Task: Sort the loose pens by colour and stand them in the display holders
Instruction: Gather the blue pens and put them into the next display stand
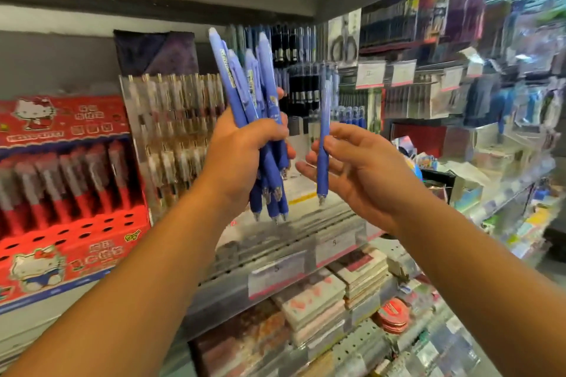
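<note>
Up front, fingers (343,145) grip slender blue pens (235,86).

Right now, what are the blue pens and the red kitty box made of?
The blue pens look plastic: smooth matte barrels, pale caps; their darker lower grips seem rubbery. The red kitty box seems printed cardboard, slightly glossy, with punched holes in its top.
</note>
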A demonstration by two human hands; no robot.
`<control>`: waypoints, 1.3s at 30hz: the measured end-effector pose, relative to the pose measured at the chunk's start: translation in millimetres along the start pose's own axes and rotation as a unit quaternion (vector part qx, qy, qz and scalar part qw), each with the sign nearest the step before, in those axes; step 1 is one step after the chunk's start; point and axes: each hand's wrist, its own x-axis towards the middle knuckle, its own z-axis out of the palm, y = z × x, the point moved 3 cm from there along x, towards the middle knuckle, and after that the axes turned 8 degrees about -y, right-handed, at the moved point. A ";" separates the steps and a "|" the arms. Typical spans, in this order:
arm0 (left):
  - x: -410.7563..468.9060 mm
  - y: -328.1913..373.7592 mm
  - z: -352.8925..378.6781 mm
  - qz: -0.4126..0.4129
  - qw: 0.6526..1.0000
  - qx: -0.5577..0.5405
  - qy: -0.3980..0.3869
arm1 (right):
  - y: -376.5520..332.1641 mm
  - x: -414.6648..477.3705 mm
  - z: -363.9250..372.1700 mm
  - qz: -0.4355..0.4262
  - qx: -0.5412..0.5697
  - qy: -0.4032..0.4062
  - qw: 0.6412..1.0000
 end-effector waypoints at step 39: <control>12.8 -44.8 -28.3 -0.006 0.969 0.161 0.188 | 76.5 175.9 -43.8 -0.134 -0.513 -0.173 0.830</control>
